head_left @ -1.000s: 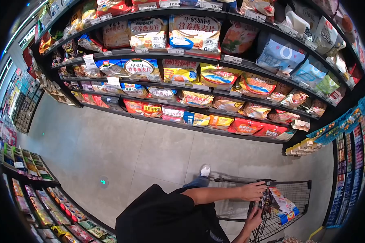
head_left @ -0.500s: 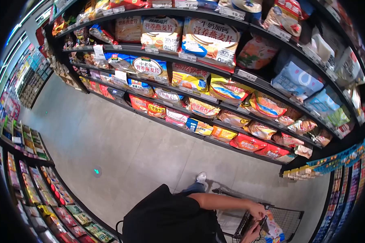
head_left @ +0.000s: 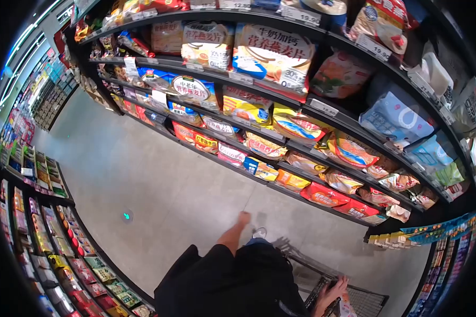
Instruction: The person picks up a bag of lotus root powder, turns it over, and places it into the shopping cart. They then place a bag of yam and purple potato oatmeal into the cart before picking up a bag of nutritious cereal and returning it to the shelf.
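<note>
Left hand (head_left: pixel 243 217): blurred above the floor (head_left: pixel 169 185), seemingly empty; cannot tell whether curled.
Right hand (head_left: pixel 335 289): touching the cart (head_left: pixel 369 299); grip firmness unclear.
Bag (head_left: pixel 347 307): in the cart, beside that hand.
Shoe (head_left: pixel 259 233): one-handed steering could swing the cart against it.

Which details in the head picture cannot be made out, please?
Head view:
Colourful plastic package in the black wire shopping cart: partly covered by the bare right hand, cut off by the bottom edge.
Bare left hand: fingers blurred together.
White rectangular label on the low left shelf: print too small.
</note>
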Action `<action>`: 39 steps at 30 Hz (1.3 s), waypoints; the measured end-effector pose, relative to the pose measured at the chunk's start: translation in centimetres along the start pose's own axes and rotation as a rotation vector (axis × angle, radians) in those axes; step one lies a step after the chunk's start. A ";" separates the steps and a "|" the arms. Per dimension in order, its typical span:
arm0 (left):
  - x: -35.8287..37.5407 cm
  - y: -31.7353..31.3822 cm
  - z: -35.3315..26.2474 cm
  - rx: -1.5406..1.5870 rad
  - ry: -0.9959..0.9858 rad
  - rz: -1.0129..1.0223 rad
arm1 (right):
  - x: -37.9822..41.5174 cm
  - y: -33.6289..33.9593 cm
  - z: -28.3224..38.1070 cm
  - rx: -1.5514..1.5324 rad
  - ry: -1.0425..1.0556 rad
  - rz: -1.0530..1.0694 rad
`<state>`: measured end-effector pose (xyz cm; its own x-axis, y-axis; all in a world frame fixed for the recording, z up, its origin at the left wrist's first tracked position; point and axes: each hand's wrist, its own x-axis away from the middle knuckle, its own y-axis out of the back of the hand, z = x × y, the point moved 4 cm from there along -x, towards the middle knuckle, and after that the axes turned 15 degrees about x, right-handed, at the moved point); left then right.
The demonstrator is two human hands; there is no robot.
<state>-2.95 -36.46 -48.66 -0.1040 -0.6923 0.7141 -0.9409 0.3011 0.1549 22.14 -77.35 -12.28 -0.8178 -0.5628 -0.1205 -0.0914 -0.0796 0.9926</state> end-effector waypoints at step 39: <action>14.6 -15.6 -32.1 0.277 -0.910 0.511 | -9.3 -1.2 -3.5 -0.445 -0.071 0.124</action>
<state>20.57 -30.18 -18.72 -0.5981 -0.7886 -0.1425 -0.7463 0.6129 -0.2595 31.79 -74.88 -12.41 -0.8456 -0.5336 0.0151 0.2492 -0.3696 0.8952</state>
